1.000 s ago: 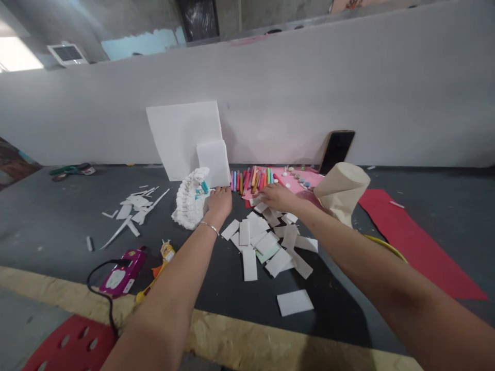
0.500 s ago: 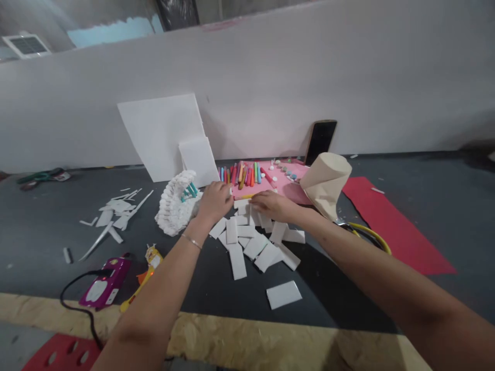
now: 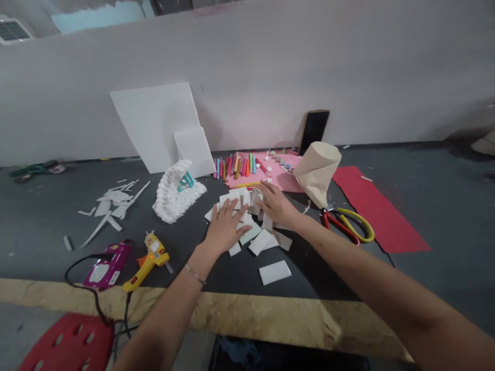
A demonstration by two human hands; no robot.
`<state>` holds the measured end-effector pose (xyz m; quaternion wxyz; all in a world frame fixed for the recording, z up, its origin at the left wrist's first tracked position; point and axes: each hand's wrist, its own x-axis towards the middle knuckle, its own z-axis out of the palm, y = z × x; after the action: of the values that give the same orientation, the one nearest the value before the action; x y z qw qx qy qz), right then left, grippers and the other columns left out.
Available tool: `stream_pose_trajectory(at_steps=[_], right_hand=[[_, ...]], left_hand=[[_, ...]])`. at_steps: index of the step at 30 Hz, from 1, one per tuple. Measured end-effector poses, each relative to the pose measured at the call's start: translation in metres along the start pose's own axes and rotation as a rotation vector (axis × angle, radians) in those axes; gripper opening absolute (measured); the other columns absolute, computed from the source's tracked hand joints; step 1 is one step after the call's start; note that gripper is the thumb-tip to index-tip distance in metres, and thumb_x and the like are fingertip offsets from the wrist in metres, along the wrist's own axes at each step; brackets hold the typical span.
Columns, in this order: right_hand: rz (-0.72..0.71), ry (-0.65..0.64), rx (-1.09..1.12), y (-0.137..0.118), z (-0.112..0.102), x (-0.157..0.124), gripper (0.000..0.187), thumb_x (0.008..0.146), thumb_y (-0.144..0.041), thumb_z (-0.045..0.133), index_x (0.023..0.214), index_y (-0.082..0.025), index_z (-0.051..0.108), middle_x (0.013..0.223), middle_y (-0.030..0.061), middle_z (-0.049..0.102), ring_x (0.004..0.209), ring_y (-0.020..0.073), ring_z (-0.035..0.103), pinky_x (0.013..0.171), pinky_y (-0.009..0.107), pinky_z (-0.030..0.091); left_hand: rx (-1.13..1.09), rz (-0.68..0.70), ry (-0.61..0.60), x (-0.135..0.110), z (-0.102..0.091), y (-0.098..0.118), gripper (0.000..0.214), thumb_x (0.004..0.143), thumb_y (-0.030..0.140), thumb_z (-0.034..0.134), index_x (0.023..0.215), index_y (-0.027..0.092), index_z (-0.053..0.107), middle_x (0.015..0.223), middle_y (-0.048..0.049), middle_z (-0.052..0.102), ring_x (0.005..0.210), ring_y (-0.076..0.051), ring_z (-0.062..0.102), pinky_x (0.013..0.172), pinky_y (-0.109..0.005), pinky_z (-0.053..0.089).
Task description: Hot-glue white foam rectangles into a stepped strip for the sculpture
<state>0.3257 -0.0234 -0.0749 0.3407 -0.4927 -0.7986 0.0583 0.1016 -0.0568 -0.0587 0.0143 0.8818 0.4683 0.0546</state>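
My left hand [image 3: 225, 226] lies palm down with spread fingers over a loose heap of white rectangular foam-board pieces [image 3: 263, 242]. At the heap's far right side is my right hand [image 3: 275, 203], its fingers curved over the pieces and touching them; its fingertips are partly hidden. A single white piece [image 3: 275, 272] lies apart, nearer the front edge. Just beyond the hands is a yellow crayon-like stick [image 3: 248, 184]. To the left stands a white textured arch-shaped craft piece [image 3: 170, 198] with small teal sticks [image 3: 186, 181].
A yellow glue gun [image 3: 149, 262] and purple power strip [image 3: 108, 265] lie front left, with white scraps [image 3: 114, 200] beyond. Pliers [image 3: 348, 222] lie beside a beige paper cone [image 3: 319, 170] and red sheet [image 3: 375, 208]. A phone [image 3: 314, 131] and white boards [image 3: 158, 126] lean against the wall.
My left hand has come back from beyond the heap and now lies spread on the white pieces. My right hand has shifted slightly onto the heap. The view has tilted down a little.
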Motion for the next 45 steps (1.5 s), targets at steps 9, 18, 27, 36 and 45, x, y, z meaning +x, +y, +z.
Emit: stream_pose_trajectory(at_steps=[9, 18, 27, 36, 45], right_hand=[[-0.121, -0.470, 0.167, -0.062, -0.094, -0.075, 0.021, 0.091, -0.028, 0.063, 0.111, -0.022, 0.067, 0.106, 0.0077, 0.070, 0.100, 0.0236, 0.064, 0.086, 0.038, 0.051], [-0.089, -0.514, 0.025, -0.073, -0.071, -0.113, 0.024, 0.083, -0.017, 0.071, 0.107, -0.017, 0.065, 0.105, 0.0111, 0.068, 0.100, 0.0268, 0.060, 0.088, 0.044, 0.051], [-0.008, -0.277, 0.034, -0.048, -0.072, -0.102, 0.023, 0.085, -0.019, 0.067, 0.108, -0.021, 0.065, 0.104, 0.0100, 0.069, 0.099, 0.0279, 0.063, 0.086, 0.045, 0.053], [0.160, -0.246, 0.278, -0.057, -0.079, -0.125, 0.032, 0.088, -0.027, 0.065, 0.120, -0.026, 0.062, 0.111, 0.0074, 0.067, 0.098, 0.0237, 0.066, 0.085, 0.039, 0.056], [0.118, -0.233, 0.187, -0.063, -0.067, -0.129, 0.026, 0.088, -0.025, 0.063, 0.114, -0.026, 0.063, 0.108, 0.0084, 0.068, 0.100, 0.0271, 0.066, 0.086, 0.045, 0.056]], left_hand=[[-0.169, -0.094, 0.232, -0.031, -0.037, 0.026, 0.028, 0.096, 0.041, 0.050, 0.101, 0.021, 0.070, 0.107, -0.0086, 0.070, 0.107, -0.026, 0.061, 0.098, -0.044, 0.042], [-0.066, -0.057, 0.068, -0.053, -0.014, 0.068, 0.029, 0.087, 0.036, 0.065, 0.112, 0.020, 0.065, 0.109, -0.0085, 0.065, 0.103, -0.028, 0.057, 0.085, -0.042, 0.042], [-0.396, -0.280, 0.122, -0.083, -0.029, 0.056, 0.030, 0.088, 0.017, 0.058, 0.117, 0.023, 0.061, 0.117, -0.0069, 0.067, 0.109, -0.026, 0.058, 0.089, -0.041, 0.040], [-0.454, -0.209, -0.076, -0.089, -0.027, 0.079, 0.039, 0.081, 0.022, 0.072, 0.119, 0.025, 0.063, 0.116, -0.0065, 0.064, 0.113, -0.027, 0.055, 0.091, -0.041, 0.039], [-0.377, -0.304, 0.243, -0.118, -0.046, 0.065, 0.011, 0.091, 0.025, 0.060, 0.082, 0.024, 0.066, 0.092, -0.0027, 0.070, 0.094, -0.022, 0.062, 0.085, -0.038, 0.040]])
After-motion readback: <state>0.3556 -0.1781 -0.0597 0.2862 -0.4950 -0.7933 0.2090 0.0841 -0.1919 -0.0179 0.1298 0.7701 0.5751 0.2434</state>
